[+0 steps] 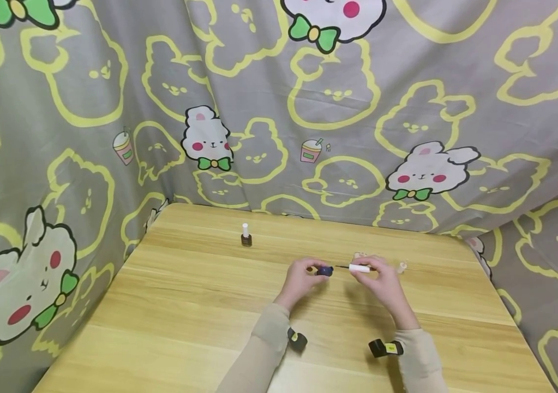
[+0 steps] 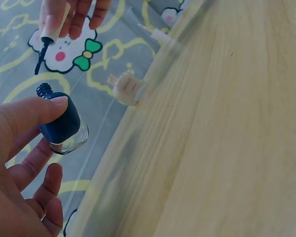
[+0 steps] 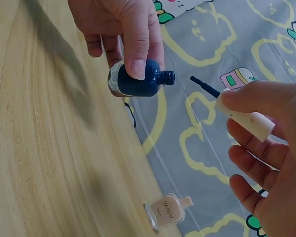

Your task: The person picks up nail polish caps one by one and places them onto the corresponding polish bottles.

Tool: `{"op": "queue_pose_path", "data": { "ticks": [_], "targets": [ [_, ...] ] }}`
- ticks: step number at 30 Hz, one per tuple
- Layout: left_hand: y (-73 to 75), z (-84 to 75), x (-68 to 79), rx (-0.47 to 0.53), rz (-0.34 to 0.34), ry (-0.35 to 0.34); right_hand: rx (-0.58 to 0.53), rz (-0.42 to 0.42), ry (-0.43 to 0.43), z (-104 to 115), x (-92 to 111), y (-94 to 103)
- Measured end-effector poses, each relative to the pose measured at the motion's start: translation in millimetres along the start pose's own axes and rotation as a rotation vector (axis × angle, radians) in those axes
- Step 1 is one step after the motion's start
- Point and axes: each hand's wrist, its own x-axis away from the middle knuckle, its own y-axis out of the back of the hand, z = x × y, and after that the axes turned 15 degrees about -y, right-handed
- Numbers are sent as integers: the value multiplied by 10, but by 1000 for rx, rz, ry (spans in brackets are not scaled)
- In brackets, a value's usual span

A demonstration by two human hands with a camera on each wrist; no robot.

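My left hand [image 1: 302,279] pinches a small glass bottle of dark blue nail polish [image 2: 61,121] between thumb and fingers. Tilted on its side, the bottle has its bare threaded neck facing the right hand. My right hand [image 1: 382,281] holds a white nail polish cap [image 3: 246,119], its thumb pressing on the side. From the cap a dark blue-coated brush [image 3: 204,86] points at the bottle's mouth, a short gap apart. Both hands are above the table.
A capless bottle of beige nail polish [image 3: 166,211] stands on the wooden table [image 1: 185,305], beyond the right hand. Near it a pale cap with a brush [image 2: 160,35] is on the table. Farther left is a dark bottle with a white cap [image 1: 246,236]. A patterned curtain [image 1: 269,109] surrounds the table.
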Motion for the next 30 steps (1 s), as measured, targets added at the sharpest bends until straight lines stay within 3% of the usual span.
{"op": "queue_pose_path", "data": {
  "ticks": [10, 30],
  "targets": [
    [6, -16, 7, -11, 10, -25, 109, 6, 43, 40, -6, -28],
    [-16, -83, 44, -109, 52, -37, 154, 49, 99, 80, 32, -107]
  ]
}}
